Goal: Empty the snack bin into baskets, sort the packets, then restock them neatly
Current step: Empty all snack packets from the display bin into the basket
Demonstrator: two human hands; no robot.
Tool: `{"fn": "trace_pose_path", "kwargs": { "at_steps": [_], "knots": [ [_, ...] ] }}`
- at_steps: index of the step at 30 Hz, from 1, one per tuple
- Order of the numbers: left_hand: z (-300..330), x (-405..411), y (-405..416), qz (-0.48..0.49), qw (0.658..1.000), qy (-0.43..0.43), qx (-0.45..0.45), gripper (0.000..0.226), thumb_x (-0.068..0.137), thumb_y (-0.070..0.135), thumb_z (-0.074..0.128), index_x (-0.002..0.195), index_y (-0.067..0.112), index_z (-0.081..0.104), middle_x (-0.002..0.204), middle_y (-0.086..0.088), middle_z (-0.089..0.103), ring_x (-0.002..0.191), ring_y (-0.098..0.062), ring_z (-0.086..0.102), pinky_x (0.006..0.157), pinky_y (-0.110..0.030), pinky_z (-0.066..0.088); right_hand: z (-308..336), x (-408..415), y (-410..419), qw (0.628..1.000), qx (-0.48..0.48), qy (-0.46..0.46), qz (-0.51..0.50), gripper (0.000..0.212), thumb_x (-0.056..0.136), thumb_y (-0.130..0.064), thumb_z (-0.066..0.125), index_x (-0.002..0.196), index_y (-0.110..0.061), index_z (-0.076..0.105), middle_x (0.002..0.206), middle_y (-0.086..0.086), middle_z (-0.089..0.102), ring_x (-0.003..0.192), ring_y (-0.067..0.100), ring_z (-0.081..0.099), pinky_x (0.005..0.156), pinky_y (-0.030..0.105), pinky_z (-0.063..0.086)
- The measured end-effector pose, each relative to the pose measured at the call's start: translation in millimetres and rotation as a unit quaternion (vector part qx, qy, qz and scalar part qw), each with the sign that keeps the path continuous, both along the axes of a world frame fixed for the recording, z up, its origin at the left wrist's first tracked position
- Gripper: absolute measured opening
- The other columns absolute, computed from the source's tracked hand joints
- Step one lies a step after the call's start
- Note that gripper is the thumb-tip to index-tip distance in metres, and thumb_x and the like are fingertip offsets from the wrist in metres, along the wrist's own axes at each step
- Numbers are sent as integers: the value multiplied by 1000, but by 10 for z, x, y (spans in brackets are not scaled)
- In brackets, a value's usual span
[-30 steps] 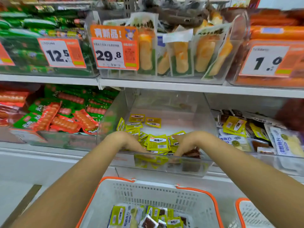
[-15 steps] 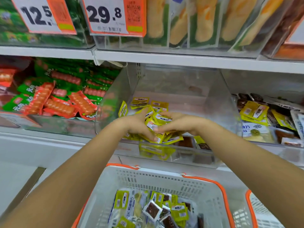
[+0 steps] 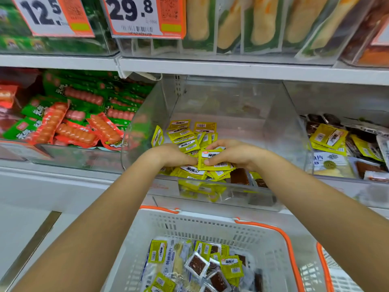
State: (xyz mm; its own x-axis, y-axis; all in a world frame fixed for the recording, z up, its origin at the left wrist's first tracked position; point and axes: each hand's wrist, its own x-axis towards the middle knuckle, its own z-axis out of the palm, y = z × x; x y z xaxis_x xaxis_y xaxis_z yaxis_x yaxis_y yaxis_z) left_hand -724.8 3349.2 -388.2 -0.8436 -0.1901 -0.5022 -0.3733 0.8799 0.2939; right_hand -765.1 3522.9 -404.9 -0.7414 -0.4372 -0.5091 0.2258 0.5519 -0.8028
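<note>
A clear plastic snack bin (image 3: 294, 131) sits on the middle shelf with several small yellow packets (image 3: 185, 133) piled toward its front left. My left hand (image 3: 170, 154) and my right hand (image 3: 233, 152) meet over the pile, and both pinch a bunch of yellow packets (image 3: 214, 162) held between them just above the bin's front edge. Below stands a white basket with orange handles (image 3: 210, 226), holding several mixed yellow, brown and white packets (image 3: 202, 264).
A second white basket (image 3: 328, 277) shows at the lower right. The bin of red and green sausage packs (image 3: 73, 123) is to the left, a bin of mixed packets (image 3: 345, 148) to the right. Upper shelf bins carry price tags (image 3: 134, 15).
My hands went from flat in the pile to gathered together, lifting a bunch of yellow packets off the bin floor. The camera has tilted down and moved closer.
</note>
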Motion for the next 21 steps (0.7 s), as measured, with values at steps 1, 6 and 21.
{"fn": "trace_pose_path", "kwargs": {
  "at_steps": [1, 6, 21],
  "knots": [
    [-1, 5, -1, 4, 1000, 2, 12, 54, 87, 61, 52, 104, 10, 55, 105, -10, 56, 92, -25, 51, 73, -27, 40, 1, 2, 3, 1000, 3, -4, 0, 55, 73, -14, 81, 122, -18, 56, 108, 7, 67, 97, 22, 63, 96, 40, 47],
    [-69, -44, -66, 44, 990, -21, 136, 85, 67, 85, 50, 131, 29, 53, 133, -1, 55, 107, -22, 58, 92, -30, 45, 33, 4, 58, 998, -29, -57, 25, 35, 77, -5, 75, 106, -19, 61, 95, 0, 70, 83, 15, 67, 83, 32, 55],
    [-106, -34, -131, 5, 956, -43, 288, 63, 71, 73, 60, 103, 20, 68, 108, -8, 70, 102, -29, 66, 94, -44, 51, 67, 28, 19, 996, 66, -18, 53, 81, 73, -17, 81, 141, -25, 38, 128, -4, 46, 115, 18, 47, 90, 32, 39]
  ]
}}
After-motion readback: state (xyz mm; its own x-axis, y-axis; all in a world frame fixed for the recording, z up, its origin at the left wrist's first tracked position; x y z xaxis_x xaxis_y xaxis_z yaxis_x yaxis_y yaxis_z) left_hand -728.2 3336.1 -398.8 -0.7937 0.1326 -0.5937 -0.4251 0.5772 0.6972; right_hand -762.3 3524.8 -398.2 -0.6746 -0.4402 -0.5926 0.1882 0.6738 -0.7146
